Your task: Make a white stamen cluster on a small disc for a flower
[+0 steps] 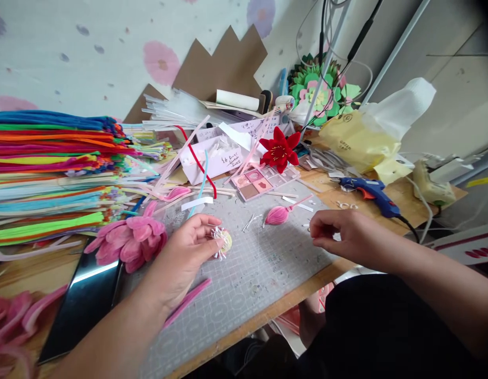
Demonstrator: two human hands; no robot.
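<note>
Between the thumb and fingers of my left hand (196,242) is a small round bundle of white-tipped strands with a pale yellow centre (226,240), held just above the grey cutting mat (263,273). My right hand (334,231) hovers over the mat's right side, its fingers curled with thumb and fingertip close together; whether anything is pinched there I cannot make out. Left of that hand lies a pink fuzzy bud (277,215) with a thin stem. Several short white strands (251,222) lie between my hands. Beside my left wrist rests a pink pipe-cleaner strip (189,301).
A pink fuzzy flower (129,239) sits at left by a black phone (84,300), below stacked coloured pipe cleaners (50,158). Behind the mat are a red flower (280,149) and a makeup palette (254,184). A blue glue gun (372,193) lies at right near yellow-wrapped tissues (354,138).
</note>
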